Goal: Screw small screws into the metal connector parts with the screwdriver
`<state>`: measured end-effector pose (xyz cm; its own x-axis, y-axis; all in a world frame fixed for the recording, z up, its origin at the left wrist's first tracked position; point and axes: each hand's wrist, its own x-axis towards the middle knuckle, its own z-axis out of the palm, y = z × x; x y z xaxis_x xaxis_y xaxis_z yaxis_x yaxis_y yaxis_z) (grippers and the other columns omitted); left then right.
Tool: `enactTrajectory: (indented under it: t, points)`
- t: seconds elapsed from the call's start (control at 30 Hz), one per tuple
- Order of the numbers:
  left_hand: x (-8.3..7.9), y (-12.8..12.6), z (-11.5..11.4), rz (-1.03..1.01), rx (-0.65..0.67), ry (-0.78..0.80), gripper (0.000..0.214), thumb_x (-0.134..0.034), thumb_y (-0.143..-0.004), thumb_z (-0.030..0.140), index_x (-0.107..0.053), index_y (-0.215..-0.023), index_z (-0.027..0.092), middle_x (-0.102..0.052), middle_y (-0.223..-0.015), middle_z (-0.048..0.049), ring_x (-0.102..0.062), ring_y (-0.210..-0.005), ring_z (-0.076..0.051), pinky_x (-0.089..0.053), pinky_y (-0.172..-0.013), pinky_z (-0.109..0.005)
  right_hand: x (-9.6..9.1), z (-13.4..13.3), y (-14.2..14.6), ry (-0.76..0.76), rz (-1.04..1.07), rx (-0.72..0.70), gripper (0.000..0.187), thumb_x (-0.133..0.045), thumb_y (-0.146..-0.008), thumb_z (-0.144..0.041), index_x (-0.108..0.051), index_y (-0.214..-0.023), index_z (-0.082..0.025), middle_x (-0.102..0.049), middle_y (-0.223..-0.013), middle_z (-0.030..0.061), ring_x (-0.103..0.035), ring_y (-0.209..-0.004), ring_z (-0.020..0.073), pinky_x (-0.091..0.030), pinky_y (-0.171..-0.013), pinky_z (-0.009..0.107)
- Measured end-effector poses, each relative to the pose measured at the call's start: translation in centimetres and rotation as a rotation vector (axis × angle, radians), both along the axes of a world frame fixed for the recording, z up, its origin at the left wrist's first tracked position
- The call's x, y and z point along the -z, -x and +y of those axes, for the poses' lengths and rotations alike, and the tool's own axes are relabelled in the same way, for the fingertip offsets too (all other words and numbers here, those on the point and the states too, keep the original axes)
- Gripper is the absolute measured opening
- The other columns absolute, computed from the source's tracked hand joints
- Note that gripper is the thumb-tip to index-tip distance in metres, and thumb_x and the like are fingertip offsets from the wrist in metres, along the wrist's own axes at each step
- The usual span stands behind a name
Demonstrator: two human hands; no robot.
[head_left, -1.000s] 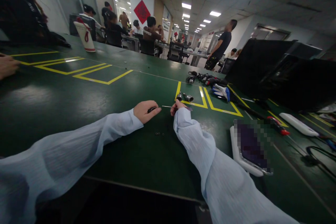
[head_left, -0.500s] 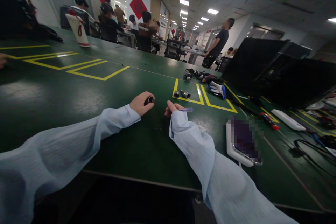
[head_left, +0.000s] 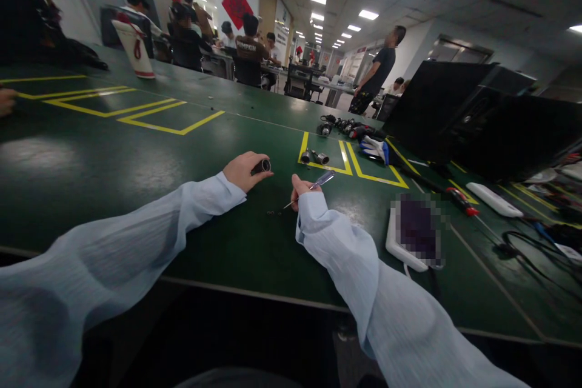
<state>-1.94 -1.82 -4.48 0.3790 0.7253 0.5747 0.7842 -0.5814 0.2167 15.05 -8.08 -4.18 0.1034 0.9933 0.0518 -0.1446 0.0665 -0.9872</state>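
Note:
My left hand point(head_left: 243, 170) rests on the green table point(head_left: 91, 170) with its fingers closed round a small dark cylinder point(head_left: 262, 166) with a metal end. My right hand point(head_left: 302, 189) pinches a thin screwdriver point(head_left: 313, 185) with a clear purple handle; its metal tip slants down toward the table. Some tiny rings point(head_left: 271, 213) lie on the table between my two hands. Both arms wear pale blue sleeves.
Two small metal cylinders point(head_left: 313, 157) lie inside a yellow marked box. Farther right are more dark parts point(head_left: 339, 126), a white-and-blue glove point(head_left: 375, 148), a phone in a white case point(head_left: 411, 231), a red-handled tool point(head_left: 461, 201), cables and black boxes point(head_left: 477, 115). People sit and stand beyond the table.
My left hand turned the cylinder so its metal end points right. My right hand tilted the screwdriver from level to tip-down, handle up to the right.

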Motion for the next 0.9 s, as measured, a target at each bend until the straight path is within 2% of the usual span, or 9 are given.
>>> enactTrajectory:
  t: [0.13,0.23,0.37,0.5,0.73,0.9]
  points:
    - [0.6,-0.2,-0.6,-0.23,0.034,0.131,0.045,-0.059,-0.069,0.04,-0.058,-0.105,0.013,-0.062,-0.094,-0.0106,-0.058,-0.076,-0.02,-0.048,-0.071,-0.035,-0.1,-0.8,0.5,-0.015,-0.068,0.002,0.047,-0.05,-0.074,-0.034,-0.039,-0.032,-0.019,-0.03,-0.023,-0.0072,-0.027,-0.022,0.0041,-0.019,-0.028,0.019]
    - [0.9,-0.6,-1.2,-0.505,0.111,0.316,0.049,-0.065,-0.062,0.034,-0.059,-0.106,0.012,-0.064,-0.095,-0.0094,-0.061,-0.078,-0.02,-0.051,-0.069,-0.034,0.1,-0.9,0.7,-0.038,-0.163,-0.008,0.046,-0.049,-0.075,-0.035,-0.039,-0.033,-0.019,-0.031,-0.024,-0.007,-0.028,-0.024,0.0047,-0.021,-0.029,0.02]
    - [0.7,-1.0,-1.6,-0.737,0.16,0.494,0.051,-0.071,-0.053,0.025,-0.061,-0.102,0.012,-0.067,-0.093,-0.0075,-0.062,-0.084,-0.021,-0.05,-0.078,-0.035,0.5,-0.5,0.7,-0.021,-0.246,-0.027,0.046,-0.049,-0.074,-0.037,-0.039,-0.033,-0.02,-0.032,-0.024,-0.006,-0.03,-0.025,0.0063,-0.023,-0.03,0.021]
    - [0.7,-0.9,-1.5,-0.813,0.165,0.529,0.051,-0.073,-0.049,0.022,-0.063,-0.097,0.011,-0.068,-0.088,-0.007,-0.063,-0.085,-0.022,-0.048,-0.084,-0.038,0.7,-0.5,0.5,-0.038,-0.292,-0.059,0.046,-0.048,-0.074,-0.04,-0.04,-0.034,-0.021,-0.032,-0.025,-0.0061,-0.029,-0.025,0.0068,-0.021,-0.03,0.022]
    - [1.0,-0.9,-1.2,-0.848,0.16,0.59,0.053,-0.073,-0.048,0.022,-0.063,-0.098,0.011,-0.067,-0.081,-0.0067,-0.064,-0.068,-0.019,-0.054,-0.069,-0.038,1.4,-0.4,0.2,-0.101,-0.37,-0.025,0.045,-0.048,-0.073,-0.046,-0.04,-0.036,-0.021,-0.031,-0.027,-0.0067,-0.03,-0.026,0.0071,-0.023,-0.032,0.023]
    - [1.0,-1.1,-1.3,-0.871,0.172,0.597,0.052,-0.073,-0.047,0.021,-0.063,-0.097,0.01,-0.066,-0.081,-0.0065,-0.063,-0.065,-0.017,-0.053,-0.067,-0.037,1.7,-0.3,0.3,-0.124,-0.509,-0.037,0.045,-0.046,-0.073,-0.047,-0.041,-0.037,-0.021,-0.034,-0.03,-0.006,-0.033,-0.029,0.0079,-0.024,-0.034,0.023]
